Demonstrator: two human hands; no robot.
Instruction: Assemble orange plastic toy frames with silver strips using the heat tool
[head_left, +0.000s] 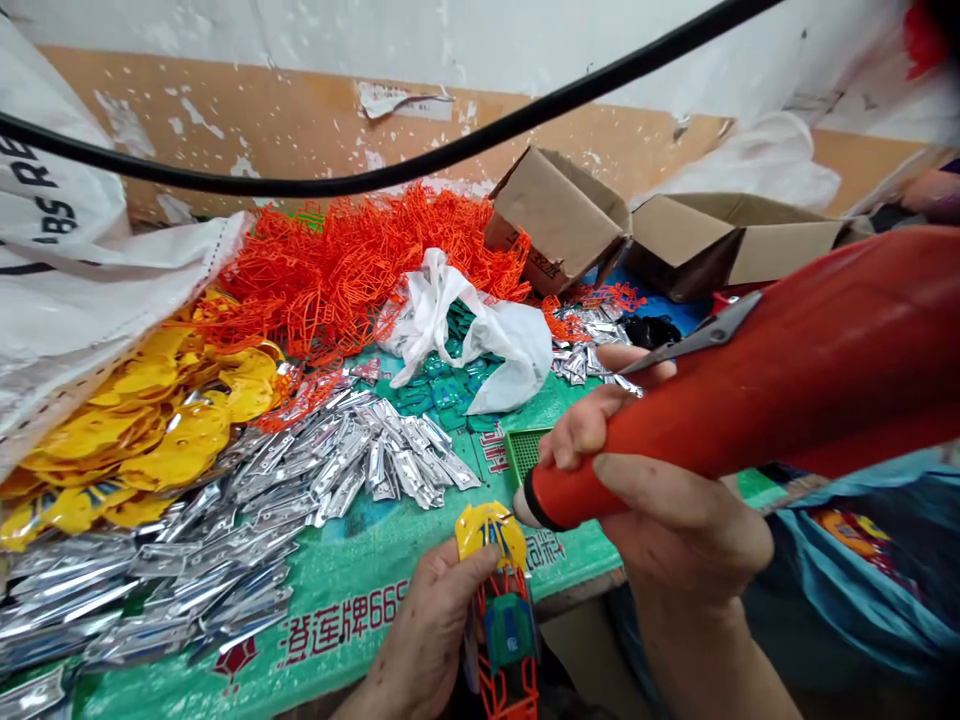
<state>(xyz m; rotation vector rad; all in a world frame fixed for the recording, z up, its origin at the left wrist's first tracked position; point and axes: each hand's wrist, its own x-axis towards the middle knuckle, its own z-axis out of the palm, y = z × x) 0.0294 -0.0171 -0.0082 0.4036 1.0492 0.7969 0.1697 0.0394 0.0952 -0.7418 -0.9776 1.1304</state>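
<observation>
Low in the middle, my left hand (439, 625) grips a small toy assembly made of a yellow disc-like part (480, 530), an orange frame (487, 690) and a green block (510, 628). The thumb presses near the lower edge of the yellow part. My right hand (660, 500) is wrapped round a large red tool (720, 400) with a black ring and a pale nozzle. The nozzle tip is beside the yellow part's right edge; whether they touch is unclear. A flat silver piece (694, 335) lies along the tool's upper side, near my right fingers.
Silver strips (337, 460) and yellow parts (172, 430) are heaped at the left, by a white sack (97, 290). Orange frames (337, 270) pile up behind. A white bag (517, 350), a green basket (521, 455) and cardboard boxes (559, 215) stand further right. A black cable (450, 155) crosses above.
</observation>
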